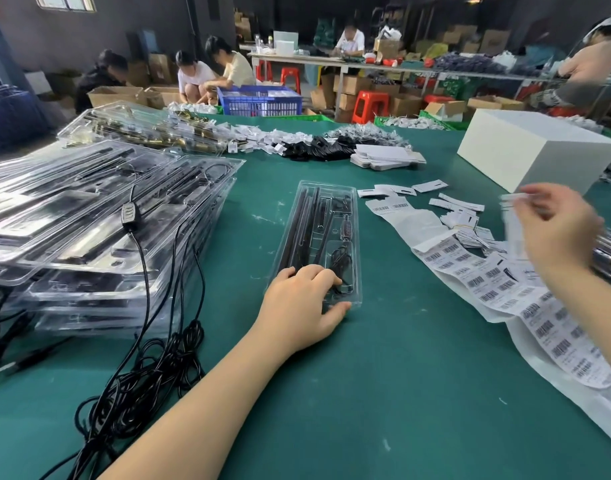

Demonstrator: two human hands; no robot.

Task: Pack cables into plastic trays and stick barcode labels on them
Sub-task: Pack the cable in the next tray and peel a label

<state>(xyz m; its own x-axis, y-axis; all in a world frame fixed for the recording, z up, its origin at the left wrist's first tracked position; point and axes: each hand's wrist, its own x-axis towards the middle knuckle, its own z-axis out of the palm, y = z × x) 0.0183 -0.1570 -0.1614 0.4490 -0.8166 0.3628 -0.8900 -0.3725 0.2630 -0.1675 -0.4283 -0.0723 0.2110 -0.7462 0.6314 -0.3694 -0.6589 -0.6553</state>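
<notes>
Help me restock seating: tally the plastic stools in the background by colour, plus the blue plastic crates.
Red plastic stools, clearly visible: 3
Stools of any other colour: 0
Blue plastic lattice crates: 1
Total: 4
More red shapes sit under the far tables, too hidden to count as stools.

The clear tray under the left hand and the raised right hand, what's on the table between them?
In the head view, the barcode label sheet lies between the clear tray and the right hand, beyond a strip of bare green table.
</notes>
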